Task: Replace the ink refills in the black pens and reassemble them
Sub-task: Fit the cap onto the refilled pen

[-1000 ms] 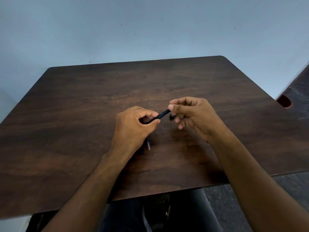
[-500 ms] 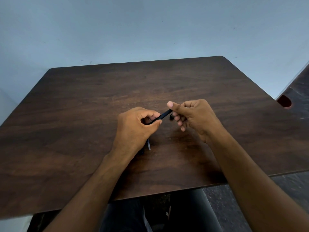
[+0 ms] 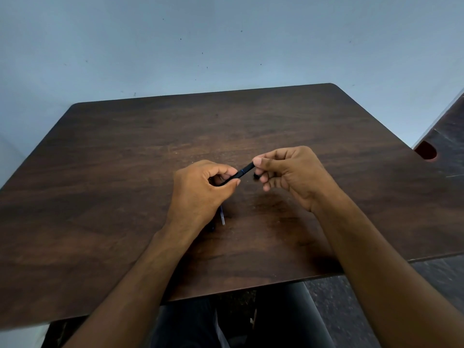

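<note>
Both forearms are reaching in from the near edge of the table (image 3: 100, 172), converging over its middle. Left hand (image 3: 200, 189) is lying knuckles up, thumb and curled forefinger pinching the lower end of a black pen (image 3: 241, 173). Right hand (image 3: 291, 172) is pinching the pen's upper end at thumb tip, other fingers curling loosely beneath.

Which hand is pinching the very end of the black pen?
The right hand pinches the pen's far tip. The left hand wraps its lower part instead.
</note>
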